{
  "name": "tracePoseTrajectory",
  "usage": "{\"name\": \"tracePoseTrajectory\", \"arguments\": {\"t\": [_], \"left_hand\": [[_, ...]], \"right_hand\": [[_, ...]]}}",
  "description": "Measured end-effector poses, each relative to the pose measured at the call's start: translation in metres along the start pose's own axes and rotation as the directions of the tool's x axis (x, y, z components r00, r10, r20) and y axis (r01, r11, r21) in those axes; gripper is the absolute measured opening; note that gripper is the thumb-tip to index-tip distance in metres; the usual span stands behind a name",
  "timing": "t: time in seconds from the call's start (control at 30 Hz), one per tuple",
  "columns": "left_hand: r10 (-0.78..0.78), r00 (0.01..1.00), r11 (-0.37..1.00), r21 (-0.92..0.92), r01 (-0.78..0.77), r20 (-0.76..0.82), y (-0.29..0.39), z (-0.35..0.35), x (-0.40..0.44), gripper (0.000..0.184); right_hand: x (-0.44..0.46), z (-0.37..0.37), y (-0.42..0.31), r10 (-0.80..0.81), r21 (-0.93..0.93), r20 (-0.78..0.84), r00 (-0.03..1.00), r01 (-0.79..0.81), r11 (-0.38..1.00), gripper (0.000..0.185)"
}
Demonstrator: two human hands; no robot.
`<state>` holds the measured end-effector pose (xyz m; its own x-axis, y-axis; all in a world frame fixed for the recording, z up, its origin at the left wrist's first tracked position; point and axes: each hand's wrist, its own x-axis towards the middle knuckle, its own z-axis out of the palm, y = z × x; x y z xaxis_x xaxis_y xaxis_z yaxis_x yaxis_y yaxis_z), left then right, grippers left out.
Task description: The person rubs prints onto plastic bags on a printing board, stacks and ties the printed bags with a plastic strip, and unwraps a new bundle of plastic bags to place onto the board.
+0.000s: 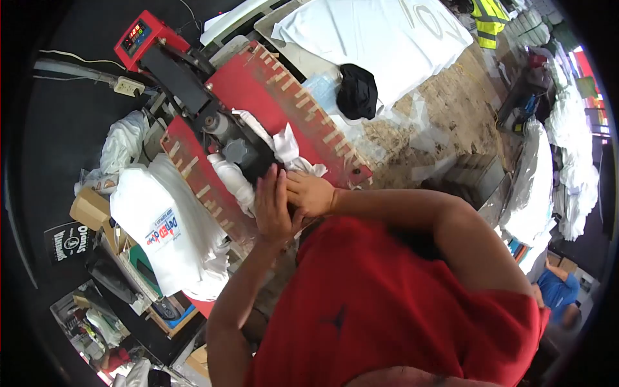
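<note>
Both hands meet at the near end of a red heat press with a lit digital display (137,37). My left hand (273,205) has its fingers stretched out and raised beside the dark press head (253,158). Against it lies my right hand (311,193), its fingers partly bent and partly hidden; whether it holds anything cannot be made out. White cloth (287,147) is bunched around the press head, with more white cloth (231,182) on its left side. The red press base (258,84) spreads beneath.
A stack of printed white shirts (155,222) hangs at the left. Beyond the press lie a black cloth (356,91) and a large white cloth (380,39) on a worn board (445,97). A person in blue (558,287) is at the far right.
</note>
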<state>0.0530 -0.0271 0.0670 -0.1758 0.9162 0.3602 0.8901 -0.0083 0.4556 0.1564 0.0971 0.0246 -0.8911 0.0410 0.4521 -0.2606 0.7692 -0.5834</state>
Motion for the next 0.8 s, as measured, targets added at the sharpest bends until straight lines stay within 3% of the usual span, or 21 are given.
{"name": "tracePoseTrajectory", "arguments": {"t": [0.03,0.13,0.17,0.2,0.23,0.27,0.3,0.33,0.37,0.4,0.47,0.5,0.6,0.67,0.73,0.8], "left_hand": [[0.074,0.997,0.990,0.120,-0.070,-0.027,-0.007,0.000,-0.009,0.077],[-0.015,0.999,0.999,0.030,0.016,-0.029,-0.001,0.004,-0.005,0.081],[-0.031,0.997,0.999,0.020,0.032,-0.068,0.002,0.002,-0.001,0.085],[-0.039,0.997,0.998,0.046,0.042,-0.062,-0.001,0.004,-0.001,0.086],[-0.044,0.997,0.999,0.024,0.045,-0.058,-0.001,0.005,-0.001,0.086],[-0.058,0.997,0.998,0.006,0.058,-0.056,0.000,0.005,-0.002,0.086],[-0.069,0.996,0.997,0.014,0.070,-0.062,0.000,0.004,-0.003,0.086],[-0.102,0.994,0.994,0.023,0.103,-0.029,0.001,0.004,-0.003,0.084],[-0.130,0.992,0.991,0.031,0.130,0.002,0.002,0.005,-0.001,0.083],[-0.127,0.992,0.991,0.032,0.127,-0.005,0.003,0.006,-0.001,0.083],[-0.178,0.984,0.984,0.027,0.177,0.013,0.006,0.005,-0.003,0.082],[-0.168,0.986,0.986,0.023,0.168,0.015,0.007,0.003,0.000,0.082],[-0.178,0.984,0.983,0.051,0.179,-0.017,0.009,0.004,0.001,0.080],[-0.175,0.985,0.982,0.065,0.175,0.000,0.010,0.002,0.000,0.078],[-0.162,0.987,0.984,0.072,0.161,-0.002,0.014,0.002,0.003,0.076],[-0.151,0.987,0.982,0.104,0.155,-0.048,0.017,0.002,0.002,0.067]], "right_hand": [[-0.001,0.000,-0.004,-0.003,0.043,-0.065,0.998,0.006,0.999,0.039],[-0.006,0.001,0.001,0.094,0.133,-0.067,0.993,-0.084,0.988,0.040],[0.000,-0.007,0.010,-0.001,0.209,-0.249,0.969,0.055,0.976,0.037],[-0.003,-0.035,0.023,0.026,0.105,-0.268,0.963,0.002,0.994,0.029],[-0.007,-0.057,0.038,0.197,-0.087,-0.420,0.886,-0.255,0.963,0.026],[0.000,-0.078,0.054,0.308,0.014,-0.755,0.579,-0.455,0.890,0.029],[-0.020,-0.095,0.110,0.312,-0.086,-0.767,0.561,-0.571,0.816,0.032],[-0.034,-0.111,0.134,0.543,-0.027,-0.646,0.537,-0.727,0.686,0.036],[-0.060,-0.106,0.170,0.591,-0.209,-0.516,0.620,-0.760,0.615,0.052],[-0.072,-0.102,0.184,0.748,-0.315,-0.350,0.564,-0.823,0.472,0.081],[-0.088,-0.084,0.207,0.856,-0.492,-0.129,0.501,-0.782,0.383,0.103],[-0.091,-0.082,0.206,0.860,-0.502,-0.114,0.497,-0.776,0.382,0.107],[-0.106,-0.065,0.237,0.744,-0.292,-0.415,0.524,-0.851,0.436,0.068],[-0.118,-0.067,0.253,0.743,-0.188,-0.427,0.515,-0.855,0.484,0.051],[-0.123,-0.079,0.260,0.731,-0.127,-0.482,0.482,-0.864,0.486,0.045],[-0.133,-0.095,0.265,0.854,0.319,-0.487,0.183,-0.873,0.370,0.040]]}}
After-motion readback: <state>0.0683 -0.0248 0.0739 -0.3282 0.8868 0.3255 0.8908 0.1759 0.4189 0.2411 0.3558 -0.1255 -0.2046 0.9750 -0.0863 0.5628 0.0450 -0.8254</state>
